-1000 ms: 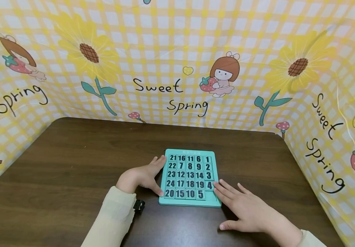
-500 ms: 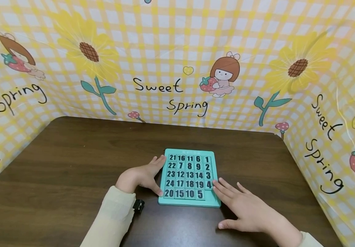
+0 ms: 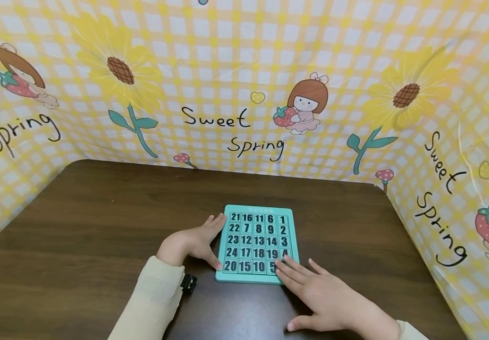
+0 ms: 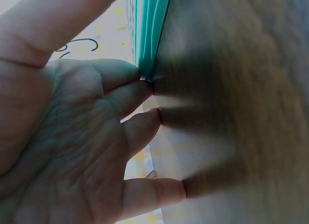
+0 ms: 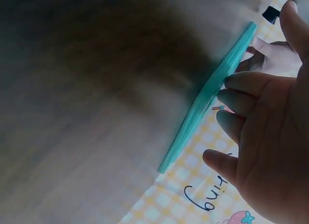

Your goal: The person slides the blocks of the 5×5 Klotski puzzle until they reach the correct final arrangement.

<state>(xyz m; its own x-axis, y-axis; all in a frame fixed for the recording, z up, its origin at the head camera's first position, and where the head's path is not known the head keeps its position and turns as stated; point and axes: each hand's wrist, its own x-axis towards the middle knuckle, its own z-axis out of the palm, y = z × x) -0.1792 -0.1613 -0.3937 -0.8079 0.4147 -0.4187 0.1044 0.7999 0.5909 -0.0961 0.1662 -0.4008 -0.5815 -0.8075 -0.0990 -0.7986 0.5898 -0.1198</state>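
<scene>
A turquoise sliding number puzzle (image 3: 258,208) lies flat on the table, its black-numbered tiles in rows. My left hand (image 3: 189,243) rests against the puzzle's left side, thumb at the lower corner and fingers towards the upper one. In the left wrist view, fingertips (image 4: 145,86) meet the table beside the puzzle's edge (image 4: 148,35). Over the puzzle's lower right corner stretches my right hand (image 3: 325,293), fingers straight, fingertips at the 5 tile (image 3: 272,267) and just below the 4 tile (image 3: 284,252). The bottom right slot is hidden under those fingers.
The dark brown wooden table (image 3: 121,226) surrounds the puzzle. A yellow checked cloth (image 3: 210,85) with sunflowers and lettering hangs around its back and sides. A small black clip-like piece (image 3: 188,284) sits at the left sleeve's cuff.
My right hand has slid left from the puzzle's right edge, beside the 4 tile, onto its lower right corner. The left hand keeps its place on the left side.
</scene>
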